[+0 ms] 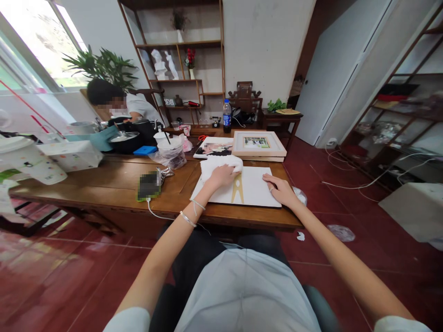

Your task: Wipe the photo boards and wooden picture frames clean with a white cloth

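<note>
My left hand (224, 176) is closed over a bunched white cloth (212, 165) and presses it onto the far part of a flat white board (258, 191). The board lies at the table's near edge. A tan, forked flat piece (237, 190) lies on the board just below my left fingers; its upper end is partly covered by the hand. My right hand (279, 189) rests on the board's right edge, fingers stretched out and holding nothing.
Behind the board lie a framed picture (258, 143) and a photo print (213, 147). A bottle (226, 116) stands farther back. To the left are a phone-like device (148, 186) on a cable, a bagged cup (169, 147) and a blue box (145, 151). Another person (138, 103) sits across the table.
</note>
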Available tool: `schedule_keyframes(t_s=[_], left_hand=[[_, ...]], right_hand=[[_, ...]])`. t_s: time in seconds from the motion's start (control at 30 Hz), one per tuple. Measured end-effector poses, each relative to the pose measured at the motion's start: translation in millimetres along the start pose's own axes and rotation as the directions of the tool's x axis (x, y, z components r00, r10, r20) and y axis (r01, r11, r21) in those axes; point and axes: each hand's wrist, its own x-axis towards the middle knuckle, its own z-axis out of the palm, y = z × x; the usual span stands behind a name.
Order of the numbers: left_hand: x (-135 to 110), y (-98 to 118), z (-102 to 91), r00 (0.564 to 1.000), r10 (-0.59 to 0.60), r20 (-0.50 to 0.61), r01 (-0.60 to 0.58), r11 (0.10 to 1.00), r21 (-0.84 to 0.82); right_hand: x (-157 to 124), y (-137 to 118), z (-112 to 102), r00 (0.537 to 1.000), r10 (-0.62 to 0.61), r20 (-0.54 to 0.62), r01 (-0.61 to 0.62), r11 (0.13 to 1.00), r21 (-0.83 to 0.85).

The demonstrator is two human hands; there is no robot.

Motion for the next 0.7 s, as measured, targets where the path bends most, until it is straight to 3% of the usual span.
schedule_keyframes(t_s=[0.2, 0.4, 0.5, 0.7], left_hand=[[24, 48, 4.7, 0.989, 0.15, -0.003, -0.15, 0.986, -0.078], [50, 91, 8.2, 0.945, 0.327, 0.002, -0.322, 0.932, -0.169], [53, 96, 7.0, 0.96, 0.281, 0.019, -0.275, 0.951, -0.143], [33, 78, -2.9, 0.998, 0.035, 0.05, -0.036, 0.999, 0.019]], right_hand=[[0, 1, 0, 1.0, -0.016, 0.021, 0.017, 0.999, -0.05], [0, 1, -1, 0.999, -0.015, 0.03, 0.019, 0.989, -0.149], [1, 0, -2, 0.999, -0.01, 0.031, 0.015, 0.988, -0.152], [0, 0, -1, 0.999, -0.019, 0.03, 0.021, 0.998, -0.066]])
